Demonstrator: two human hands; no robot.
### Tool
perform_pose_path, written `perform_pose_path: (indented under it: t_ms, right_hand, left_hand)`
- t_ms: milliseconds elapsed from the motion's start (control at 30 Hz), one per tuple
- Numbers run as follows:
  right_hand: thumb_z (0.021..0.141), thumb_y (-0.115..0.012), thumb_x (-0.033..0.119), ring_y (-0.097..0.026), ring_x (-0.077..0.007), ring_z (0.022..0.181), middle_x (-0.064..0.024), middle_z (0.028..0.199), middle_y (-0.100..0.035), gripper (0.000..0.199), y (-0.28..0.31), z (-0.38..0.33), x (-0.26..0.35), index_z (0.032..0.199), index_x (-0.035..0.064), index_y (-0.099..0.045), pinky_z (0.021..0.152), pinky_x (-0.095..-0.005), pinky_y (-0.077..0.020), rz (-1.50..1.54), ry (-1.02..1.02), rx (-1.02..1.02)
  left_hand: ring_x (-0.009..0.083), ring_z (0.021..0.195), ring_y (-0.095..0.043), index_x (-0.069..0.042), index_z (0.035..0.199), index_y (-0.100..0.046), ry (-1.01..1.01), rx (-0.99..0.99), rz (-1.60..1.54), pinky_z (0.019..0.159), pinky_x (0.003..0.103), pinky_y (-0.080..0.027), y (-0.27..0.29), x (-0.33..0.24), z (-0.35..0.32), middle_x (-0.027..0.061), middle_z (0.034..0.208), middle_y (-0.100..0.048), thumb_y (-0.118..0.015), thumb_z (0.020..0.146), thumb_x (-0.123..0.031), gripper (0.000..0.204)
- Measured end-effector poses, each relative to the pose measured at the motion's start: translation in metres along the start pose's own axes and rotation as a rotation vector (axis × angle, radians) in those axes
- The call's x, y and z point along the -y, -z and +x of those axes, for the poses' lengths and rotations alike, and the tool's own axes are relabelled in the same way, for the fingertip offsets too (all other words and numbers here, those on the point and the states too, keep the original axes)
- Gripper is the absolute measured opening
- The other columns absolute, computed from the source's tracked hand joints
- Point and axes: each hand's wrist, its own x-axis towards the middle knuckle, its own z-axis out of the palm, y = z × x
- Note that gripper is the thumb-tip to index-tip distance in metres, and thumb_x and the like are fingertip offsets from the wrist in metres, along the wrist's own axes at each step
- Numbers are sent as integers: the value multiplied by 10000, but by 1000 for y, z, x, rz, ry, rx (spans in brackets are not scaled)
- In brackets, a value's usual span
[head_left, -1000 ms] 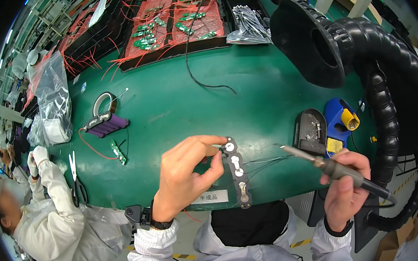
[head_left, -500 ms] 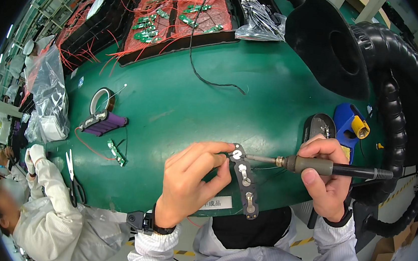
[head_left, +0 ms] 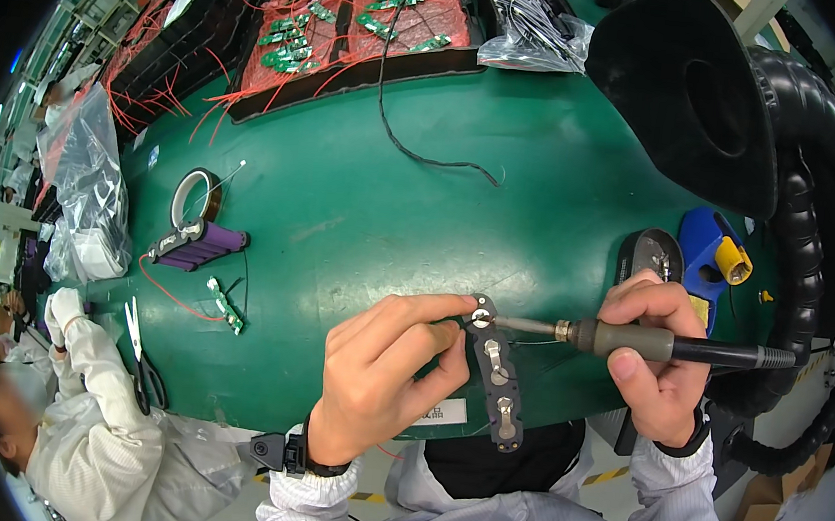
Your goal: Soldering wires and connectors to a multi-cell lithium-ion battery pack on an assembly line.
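A bright workshop with shelving and lamps surrounds a broad, smooth green table (head_left: pixel 344 188). One co-worker in a white coat (head_left: pixel 108 452) sits well left of the black, scalloped plastic strip (head_left: pixel 501 387), which lies between the person's two hands, its near end reaching past the table's edge.

Two black plastic trays stand beyond and left of the strip: the nearer tray (head_left: pixel 426 72), lined with crinkled red sheeting, bears green boards; the farther tray (head_left: pixel 172 46) trails red wires. One flared, matt black hood (head_left: pixel 655 93) hangs beyond and right of the strip; one blue-and-yellow tool stand (head_left: pixel 700 253) is nearer it on that side.

The left hand (head_left: pixel 382 373), just left of the strip, has its index fingertip at the far end and its thumb curled close below, slightly apart; whether they pinch anything cannot be told. The right hand (head_left: pixel 661 394), right of the strip, wraps its fingers round one grey-and-black soldering iron (head_left: pixel 636 342), whose slim metal tip meets the farthest of the strip's three shiny metal tabs (head_left: pixel 495 361).

Left of the strip lie one pair of black-handled steel scissors (head_left: pixel 149 385), one purple, ribbed battery pack (head_left: pixel 200 248), one round brown tape roll (head_left: pixel 212 201) and one narrow green circuit board (head_left: pixel 225 304).
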Motion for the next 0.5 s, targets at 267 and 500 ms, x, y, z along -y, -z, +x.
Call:
perform_pose_path:
  t_ms: [267, 500]
  right_hand:
    - [899, -720, 128, -605, -180, 844, -120, 926, -676, 305, 1, -1, -3, 1132, -44, -624, 772, -317, -489, 15, -5, 5]
    - [897, -722, 146, -593, -182, 844, -121, 924, -671, 318, 2, 0, -6, 1131, -45, -623, 764, -322, -478, 22, -18, -2]
  left_hand:
    - [217, 684, -685, -8, 791, -629, -21, -17, -13, 570, 311, -536, -1, 1, 1, 101, 990, -775, -789, 666, 107, 233]
    - [217, 683, -688, -5, 796, -636, -23, -16, -19, 568, 310, -533, -1, 3, 0, 104, 984, -774, -792, 660, 103, 234]
